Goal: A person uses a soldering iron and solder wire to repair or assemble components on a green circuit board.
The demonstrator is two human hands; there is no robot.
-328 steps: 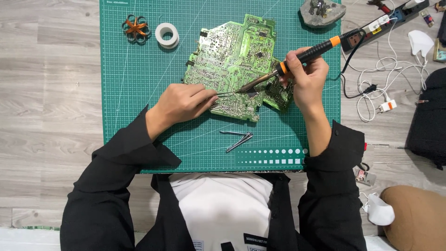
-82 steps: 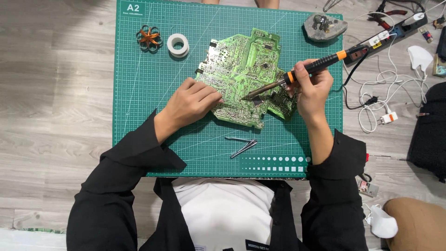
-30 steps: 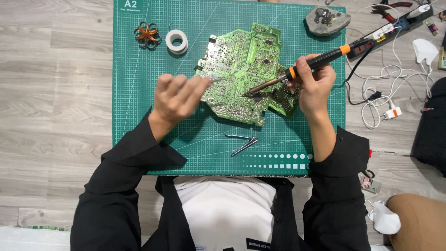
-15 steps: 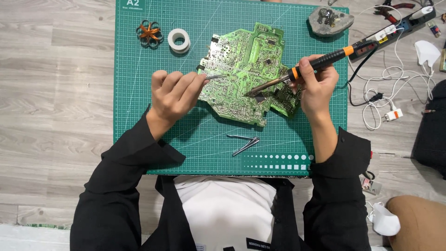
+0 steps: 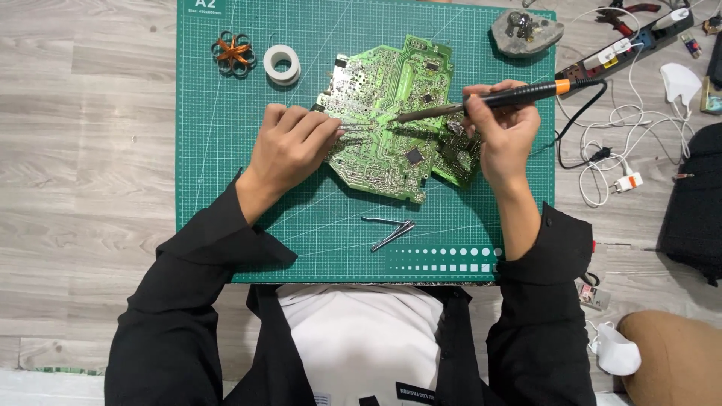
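- Green cutting mat (image 5: 226,188) on grey floorboards protects them under both my hands.
- My left hand (image 5: 289,146) pinches solder wire (image 5: 347,129), steadying the circuit board (image 5: 391,113) between my hands.
- My right hand (image 5: 508,131) grips the soldering iron (image 5: 489,99) pen-style, tip on the board.

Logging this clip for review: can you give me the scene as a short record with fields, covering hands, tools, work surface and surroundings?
Surface: green cutting mat on a wood floor
Workpiece: green circuit board
Left hand: left hand rests on the board's left edge, fingers pinching a thin wire
Right hand: right hand holds a soldering iron, tip on the board
On mat: tweezers, white tape roll, copper wire coil
Right of mat: power strip, white cables
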